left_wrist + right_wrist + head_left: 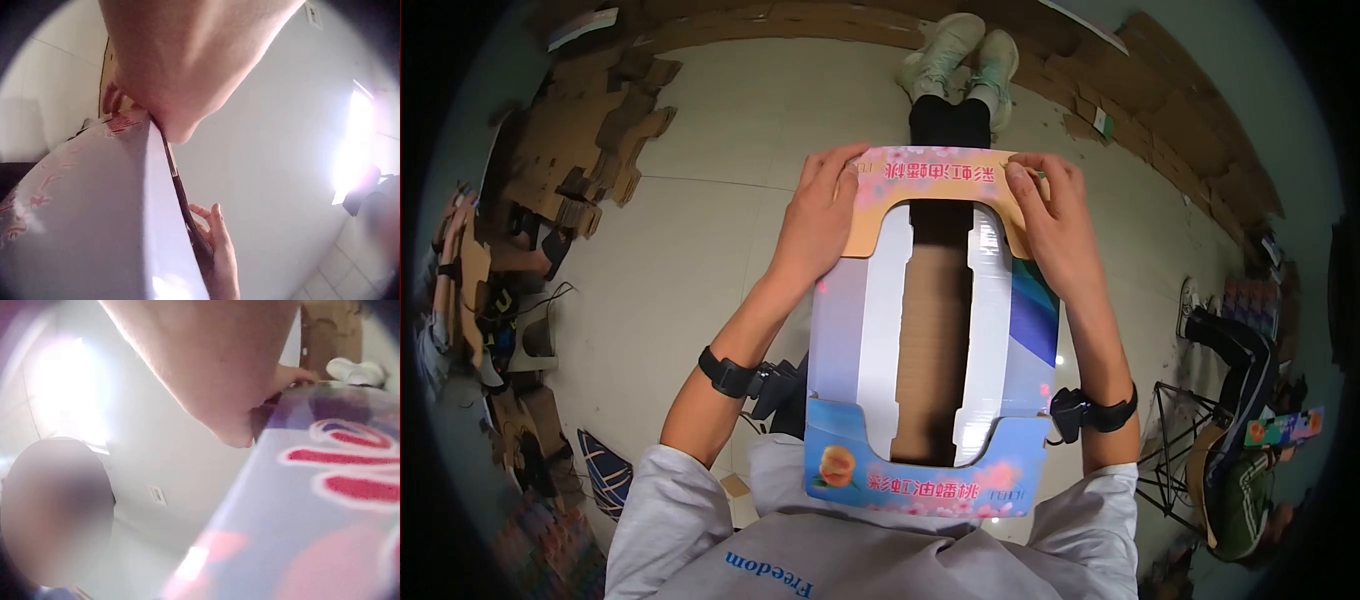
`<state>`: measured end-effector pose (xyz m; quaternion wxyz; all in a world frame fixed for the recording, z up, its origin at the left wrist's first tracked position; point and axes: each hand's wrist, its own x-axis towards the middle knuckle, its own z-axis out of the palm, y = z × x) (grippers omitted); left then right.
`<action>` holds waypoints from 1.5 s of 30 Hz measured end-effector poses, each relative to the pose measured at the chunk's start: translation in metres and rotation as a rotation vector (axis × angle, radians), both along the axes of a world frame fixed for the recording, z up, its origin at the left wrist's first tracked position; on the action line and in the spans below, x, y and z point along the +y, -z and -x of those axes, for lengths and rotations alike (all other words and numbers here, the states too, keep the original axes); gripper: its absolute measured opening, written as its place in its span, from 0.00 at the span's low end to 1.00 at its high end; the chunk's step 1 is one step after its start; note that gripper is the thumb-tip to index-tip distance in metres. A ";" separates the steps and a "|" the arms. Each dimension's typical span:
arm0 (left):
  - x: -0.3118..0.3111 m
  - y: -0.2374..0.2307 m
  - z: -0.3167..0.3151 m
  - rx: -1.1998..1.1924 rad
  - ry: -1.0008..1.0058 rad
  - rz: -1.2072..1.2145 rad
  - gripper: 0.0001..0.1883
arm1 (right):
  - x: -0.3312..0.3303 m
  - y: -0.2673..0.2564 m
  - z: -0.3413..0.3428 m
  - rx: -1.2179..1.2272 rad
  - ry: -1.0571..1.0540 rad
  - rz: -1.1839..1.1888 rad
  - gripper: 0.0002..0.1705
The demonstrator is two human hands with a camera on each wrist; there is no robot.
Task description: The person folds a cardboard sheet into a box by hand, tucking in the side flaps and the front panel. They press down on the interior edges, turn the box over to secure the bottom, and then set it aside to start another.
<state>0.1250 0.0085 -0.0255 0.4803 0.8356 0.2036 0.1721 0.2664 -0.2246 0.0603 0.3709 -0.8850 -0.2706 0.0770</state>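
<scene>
A colourful printed cardboard box with a long cut-out in its top lies over the person's lap. Brown cardboard shows inside the opening, between white inner flaps. At the far left corner the left hand grips the box, fingers bent over the edge. The right hand grips the far right corner, thumb and fingers close together. In the left wrist view the box side fills the lower left, and the right hand shows beyond it. The right wrist view shows the printed side; the fingertips are partly hidden.
Outstretched legs end in pale shoes on the tiled floor. Flattened cardboard is piled at the left, more along the right. Another person's leg and a black wire frame are at the right.
</scene>
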 end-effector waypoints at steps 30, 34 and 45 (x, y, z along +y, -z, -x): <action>-0.050 -0.084 0.063 0.183 0.679 -0.691 0.23 | -0.063 0.017 0.100 -0.092 -0.319 0.353 0.62; -0.060 -0.087 0.072 0.170 0.687 -0.651 0.19 | -0.065 0.012 0.120 -0.081 -0.246 0.415 0.65; -0.055 -0.090 0.091 0.189 0.648 -0.663 0.15 | -0.061 0.026 0.129 -0.113 -0.140 0.252 0.60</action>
